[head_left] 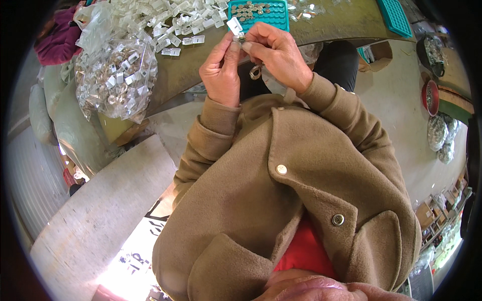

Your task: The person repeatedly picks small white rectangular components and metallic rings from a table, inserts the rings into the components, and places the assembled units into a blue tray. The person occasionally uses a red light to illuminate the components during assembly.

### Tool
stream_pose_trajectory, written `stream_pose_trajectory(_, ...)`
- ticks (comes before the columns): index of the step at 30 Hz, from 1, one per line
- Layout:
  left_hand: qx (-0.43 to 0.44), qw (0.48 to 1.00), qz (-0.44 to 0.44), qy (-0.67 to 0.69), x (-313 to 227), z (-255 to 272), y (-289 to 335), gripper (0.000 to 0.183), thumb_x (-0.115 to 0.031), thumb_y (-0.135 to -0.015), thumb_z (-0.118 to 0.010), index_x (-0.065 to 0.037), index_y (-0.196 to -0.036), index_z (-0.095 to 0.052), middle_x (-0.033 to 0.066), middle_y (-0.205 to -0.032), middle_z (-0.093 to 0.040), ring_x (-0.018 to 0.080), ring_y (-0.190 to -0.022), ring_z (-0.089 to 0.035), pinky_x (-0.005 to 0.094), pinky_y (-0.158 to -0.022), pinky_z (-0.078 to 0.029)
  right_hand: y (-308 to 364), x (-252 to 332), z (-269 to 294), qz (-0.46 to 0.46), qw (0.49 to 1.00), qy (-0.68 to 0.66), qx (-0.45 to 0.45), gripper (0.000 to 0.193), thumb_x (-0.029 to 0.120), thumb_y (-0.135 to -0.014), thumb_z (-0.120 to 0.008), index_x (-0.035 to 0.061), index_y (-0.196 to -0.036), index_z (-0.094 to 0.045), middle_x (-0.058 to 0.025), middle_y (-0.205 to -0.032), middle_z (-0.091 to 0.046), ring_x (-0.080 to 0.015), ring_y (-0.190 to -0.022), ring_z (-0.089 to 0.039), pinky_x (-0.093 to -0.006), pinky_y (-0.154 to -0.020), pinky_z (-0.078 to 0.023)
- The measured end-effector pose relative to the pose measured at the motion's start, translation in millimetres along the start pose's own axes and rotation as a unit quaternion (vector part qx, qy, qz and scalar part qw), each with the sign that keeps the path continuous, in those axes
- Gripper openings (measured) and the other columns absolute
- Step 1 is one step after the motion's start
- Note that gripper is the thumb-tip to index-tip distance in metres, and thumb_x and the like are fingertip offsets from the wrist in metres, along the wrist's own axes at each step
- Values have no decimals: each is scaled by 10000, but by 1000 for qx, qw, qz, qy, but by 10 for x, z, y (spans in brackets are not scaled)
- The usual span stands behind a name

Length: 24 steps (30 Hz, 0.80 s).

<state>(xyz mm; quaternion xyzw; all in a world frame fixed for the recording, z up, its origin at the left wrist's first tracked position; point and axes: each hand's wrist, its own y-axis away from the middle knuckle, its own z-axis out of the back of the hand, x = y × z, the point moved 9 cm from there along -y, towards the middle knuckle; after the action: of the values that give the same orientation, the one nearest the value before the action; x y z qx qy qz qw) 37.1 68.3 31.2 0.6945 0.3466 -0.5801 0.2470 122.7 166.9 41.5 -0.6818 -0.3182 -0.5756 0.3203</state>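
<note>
Above the near edge of the table, my left hand and my right hand meet fingertip to fingertip. Between them they pinch a small piece with a white plastic tag standing up from it; the part right at the fingertips is mostly covered and too small to make out. A gold-coloured ring shows just under my right hand, and whether the hand holds it I cannot tell. Just beyond my hands lies a teal tray with round cups and several small round metal discs on it.
Many translucent white plastic pieces are heaped at the back left. A clear bag full of tagged rings leans at the table's left edge. Another teal tray sits far right. A cardboard box and red bowl stand beyond.
</note>
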Motion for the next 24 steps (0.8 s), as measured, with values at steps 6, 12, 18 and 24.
stream_pose_trajectory(6,-13,987,86,136,170,7,-26,335,-20,-950,-551,62,-1274,-528,133,-1113,-636,179,-954,-650,304,-842,-572,-9,97,48,57,992,95,-56,155,52,-865,-623,66,-1014,-661,-28,-659,-592,-86,-571,-538,-247,-524,-441)
stream_pose_trajectory(12,-38,980,105,166,223,-3,1,329,-5,-931,-567,75,-1250,-551,137,-1122,-634,182,-972,-641,322,-850,-566,53,223,54,145,966,188,-103,242,67,-853,-631,108,-1084,-692,-47,-688,-627,-97,-586,-594,-231,-544,-468)
stream_pose_trajectory(18,-3,991,71,116,148,-14,-50,328,-3,-937,-565,59,-1259,-553,126,-1108,-644,181,-966,-645,311,-853,-563,-31,-54,86,23,999,3,-41,119,60,-880,-656,21,-992,-657,-38,-766,-671,-73,-705,-633,-226,-641,-527)
stream_pose_trajectory(24,36,999,10,21,34,-22,-61,295,-22,-943,-573,47,-1229,-591,124,-1081,-660,175,-918,-657,305,-830,-564,-111,-95,81,4,998,-41,38,110,68,-901,-652,-21,-963,-634,-33,-825,-661,-74,-751,-625,-217,-684,-528)
